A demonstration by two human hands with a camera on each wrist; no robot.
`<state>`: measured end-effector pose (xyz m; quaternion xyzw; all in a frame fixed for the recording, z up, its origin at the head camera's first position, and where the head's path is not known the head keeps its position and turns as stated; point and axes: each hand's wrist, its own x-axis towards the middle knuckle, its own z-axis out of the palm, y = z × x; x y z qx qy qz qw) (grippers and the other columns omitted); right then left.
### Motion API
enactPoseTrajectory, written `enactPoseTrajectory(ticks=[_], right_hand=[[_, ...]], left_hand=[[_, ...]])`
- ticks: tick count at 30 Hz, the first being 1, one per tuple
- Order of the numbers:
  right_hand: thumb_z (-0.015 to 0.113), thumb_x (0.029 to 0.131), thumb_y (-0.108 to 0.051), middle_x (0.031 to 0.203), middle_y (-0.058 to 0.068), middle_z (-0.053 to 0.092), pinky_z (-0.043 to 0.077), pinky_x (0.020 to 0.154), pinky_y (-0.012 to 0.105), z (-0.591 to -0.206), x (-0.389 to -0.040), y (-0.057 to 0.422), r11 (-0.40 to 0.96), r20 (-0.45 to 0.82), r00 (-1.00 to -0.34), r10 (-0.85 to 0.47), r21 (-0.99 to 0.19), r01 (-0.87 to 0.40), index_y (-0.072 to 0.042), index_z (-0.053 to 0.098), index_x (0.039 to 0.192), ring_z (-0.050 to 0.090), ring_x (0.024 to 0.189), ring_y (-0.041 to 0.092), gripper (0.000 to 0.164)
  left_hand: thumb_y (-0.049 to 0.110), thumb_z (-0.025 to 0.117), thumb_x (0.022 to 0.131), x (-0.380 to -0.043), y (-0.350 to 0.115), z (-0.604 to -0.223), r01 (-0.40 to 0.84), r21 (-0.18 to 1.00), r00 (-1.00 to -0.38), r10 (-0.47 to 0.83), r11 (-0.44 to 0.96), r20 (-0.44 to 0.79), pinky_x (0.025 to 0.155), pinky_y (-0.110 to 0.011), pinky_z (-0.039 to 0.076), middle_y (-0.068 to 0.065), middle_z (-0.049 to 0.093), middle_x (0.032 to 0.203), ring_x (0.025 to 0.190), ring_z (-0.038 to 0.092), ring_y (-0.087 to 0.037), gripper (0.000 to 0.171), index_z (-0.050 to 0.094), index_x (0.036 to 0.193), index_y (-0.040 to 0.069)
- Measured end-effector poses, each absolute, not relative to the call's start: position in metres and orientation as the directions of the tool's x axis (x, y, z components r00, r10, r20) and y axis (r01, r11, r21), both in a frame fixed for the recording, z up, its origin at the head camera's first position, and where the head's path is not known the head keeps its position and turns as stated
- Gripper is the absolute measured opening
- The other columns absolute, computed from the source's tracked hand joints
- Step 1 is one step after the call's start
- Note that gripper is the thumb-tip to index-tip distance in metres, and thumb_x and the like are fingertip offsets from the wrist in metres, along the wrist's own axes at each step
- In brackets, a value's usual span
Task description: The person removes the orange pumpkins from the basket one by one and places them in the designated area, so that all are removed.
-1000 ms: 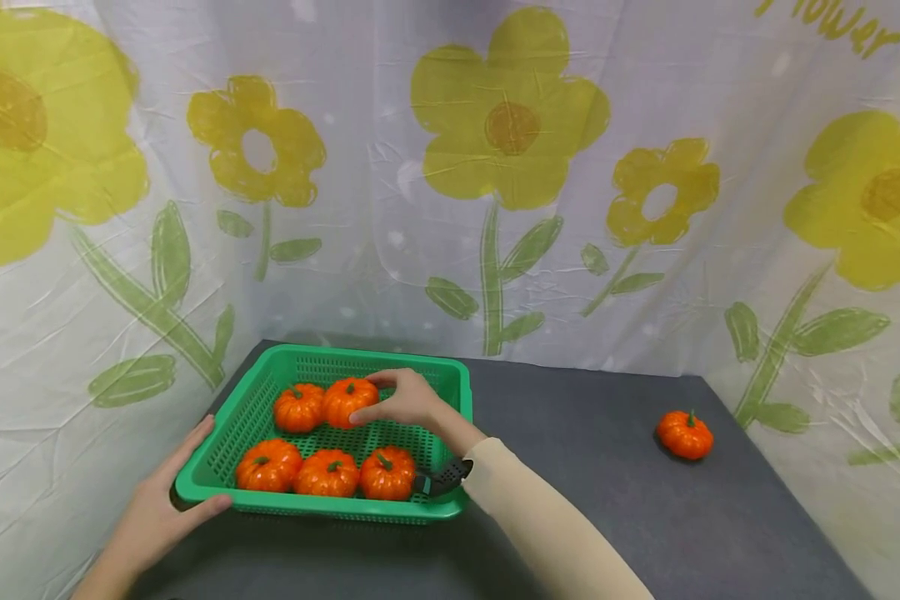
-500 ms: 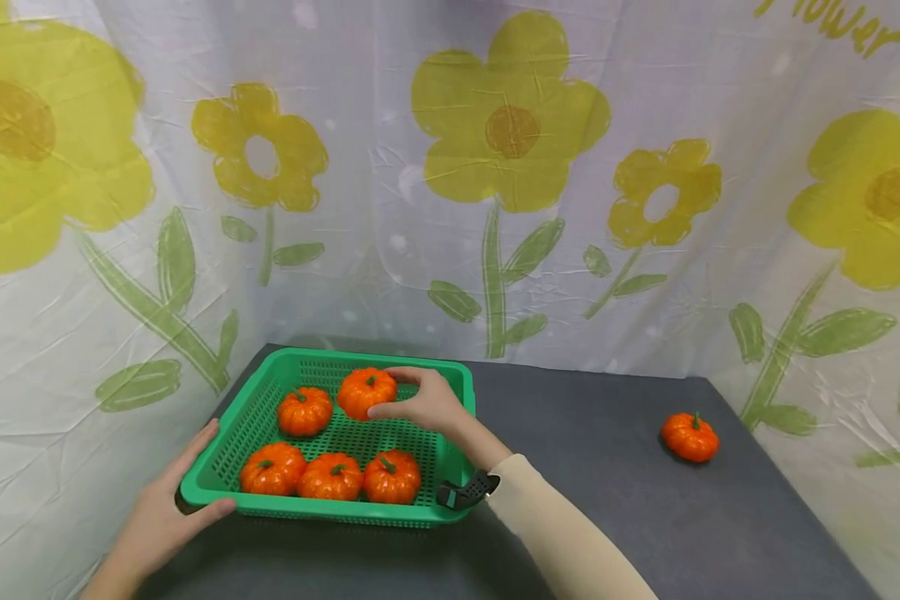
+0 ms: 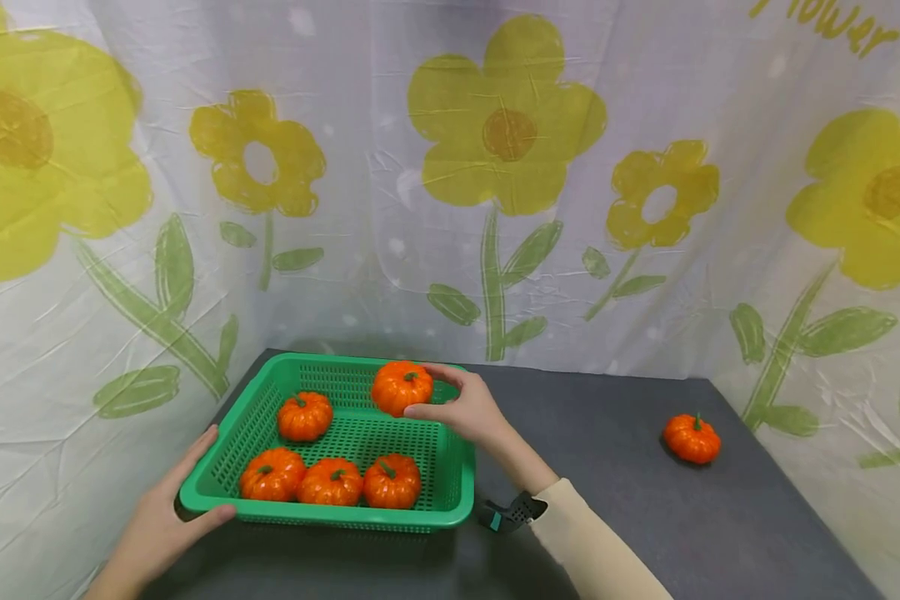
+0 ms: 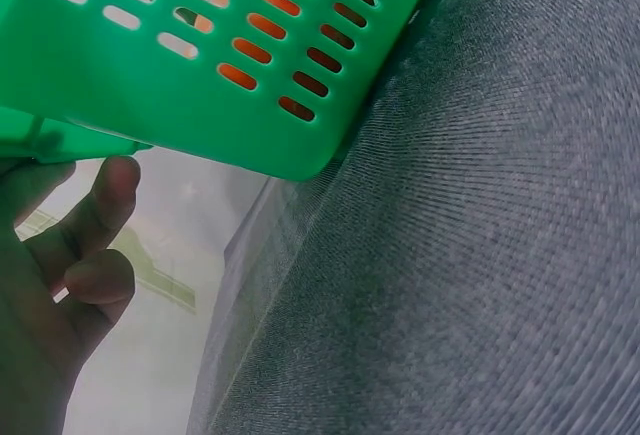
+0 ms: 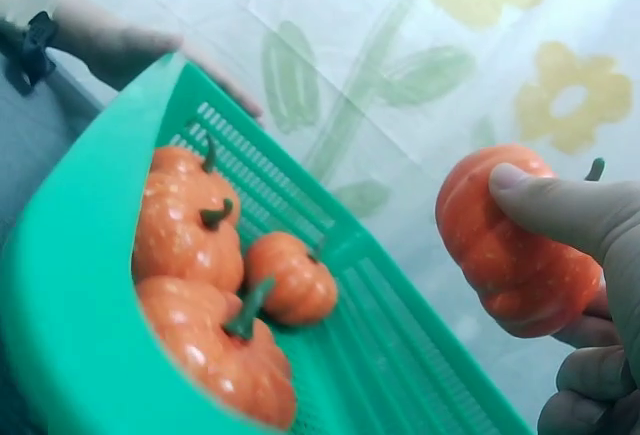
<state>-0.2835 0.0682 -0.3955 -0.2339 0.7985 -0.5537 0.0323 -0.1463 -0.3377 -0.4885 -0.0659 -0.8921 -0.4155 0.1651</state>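
My right hand point(image 3: 474, 407) pinches a small orange pumpkin point(image 3: 401, 389) between thumb and fingers, raised over the back right part of a green plastic basket point(image 3: 345, 517). The right wrist view shows my thumb across the ribbed side of this held pumpkin point(image 5: 512, 250). At the basket's near left corner my left hand point(image 3: 156, 521) holds the rim, thumb at the front and fingers along the left side. Inside the basket, several pumpkins stay: a row along the front, including one at its right end point(image 3: 392, 481), and a single pumpkin point(image 3: 305, 417) at the back left.
Another pumpkin point(image 3: 692, 439) lies on the dark grey table point(image 3: 592, 467) well to the right of the basket. A white cloth point(image 3: 375, 267) printed with yellow flowers hangs behind the table and along both sides.
My right hand has lifted the pumpkin from beside the back left one and carried it up and to the right. My left hand keeps its place on the basket.
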Motion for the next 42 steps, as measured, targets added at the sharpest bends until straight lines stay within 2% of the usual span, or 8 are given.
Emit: enactPoseTrajectory(ticks=[8,11,15,21,31,35,38,42], right_hand=[[0.088,0.089,-0.024,0.151,0.010,0.061,0.061,0.089,0.044,-0.402,-0.284,0.100,0.252,0.246,-0.911,-0.331,-0.907,-0.337,-0.013,0.060,0.152,0.073,0.106,0.034,0.070],[0.089,0.088,-0.022,0.152,0.012,0.060,0.062,0.078,0.036,-0.404,-0.284,0.109,0.252,0.225,-0.928,-0.297,-0.919,-0.304,-0.012,0.058,0.153,0.075,0.080,0.028,0.072],[0.089,0.088,-0.021,0.152,0.012,0.060,0.054,0.064,0.029,-0.405,-0.283,0.123,0.263,0.214,-0.945,-0.249,-0.924,-0.278,-0.011,0.057,0.153,0.057,0.051,0.014,0.074],[0.090,0.086,-0.020,0.150,0.012,0.062,0.040,0.053,0.023,-0.411,-0.284,0.145,0.287,0.229,-0.957,-0.180,-0.918,-0.273,-0.012,0.060,0.151,0.039,0.047,0.009,0.071],[0.090,0.087,-0.020,0.153,0.016,0.057,0.046,0.056,0.023,-0.432,-0.280,0.186,0.338,0.186,-0.980,-0.067,-0.920,-0.198,-0.010,0.059,0.152,0.042,0.044,0.009,0.072],[0.090,0.088,-0.024,0.153,0.016,0.057,0.057,0.068,0.029,-0.438,-0.279,0.202,0.357,0.174,-0.985,-0.009,-0.919,-0.165,-0.010,0.059,0.151,0.059,0.055,0.023,0.071],[0.089,0.089,-0.027,0.154,0.016,0.057,0.059,0.092,0.044,-0.442,-0.278,0.213,0.377,0.179,-0.983,0.024,-0.913,-0.157,-0.009,0.059,0.152,0.070,0.095,0.033,0.071],[0.088,0.090,-0.030,0.154,0.018,0.056,0.042,0.114,0.062,-0.448,-0.274,0.230,0.409,0.182,-0.982,0.058,-0.901,-0.143,-0.008,0.057,0.152,0.047,0.144,0.035,0.073]], left_hand=[[0.020,0.084,0.091,-0.147,-0.338,-0.490,0.264,0.711,-0.933,-0.016,0.652,0.361,0.117,-0.016,0.011,0.034,0.017,0.168,0.134,0.017,0.029,0.102,0.022,0.171,0.035],[0.020,0.084,0.091,-0.147,-0.338,-0.491,0.257,0.710,-0.934,-0.019,0.656,0.356,0.119,-0.018,0.012,0.036,0.017,0.167,0.133,0.017,0.029,0.102,0.022,0.171,0.036],[0.021,0.083,0.092,-0.147,-0.338,-0.492,0.247,0.716,-0.939,-0.021,0.653,0.343,0.122,-0.025,0.014,0.038,0.017,0.166,0.132,0.017,0.029,0.102,0.021,0.171,0.036],[0.019,0.085,0.090,-0.148,-0.338,-0.491,0.269,0.707,-0.929,-0.016,0.654,0.369,0.105,-0.003,0.011,0.036,0.018,0.167,0.133,0.018,0.029,0.103,0.023,0.171,0.032],[0.018,0.086,0.088,-0.147,-0.336,-0.489,0.292,0.692,-0.917,-0.013,0.660,0.399,0.099,0.000,0.013,0.037,0.020,0.166,0.133,0.019,0.029,0.104,0.025,0.171,0.031],[0.017,0.086,0.088,-0.147,-0.336,-0.489,0.298,0.692,-0.914,-0.013,0.658,0.405,0.098,0.001,0.014,0.037,0.021,0.165,0.133,0.020,0.029,0.103,0.025,0.171,0.030],[0.018,0.085,0.089,-0.148,-0.337,-0.490,0.293,0.693,-0.917,-0.012,0.658,0.399,0.101,0.000,0.013,0.036,0.020,0.166,0.133,0.019,0.029,0.103,0.025,0.171,0.031],[0.018,0.085,0.089,-0.148,-0.337,-0.491,0.290,0.692,-0.919,-0.008,0.662,0.393,0.101,-0.001,0.012,0.036,0.019,0.167,0.134,0.018,0.029,0.103,0.024,0.171,0.031]])
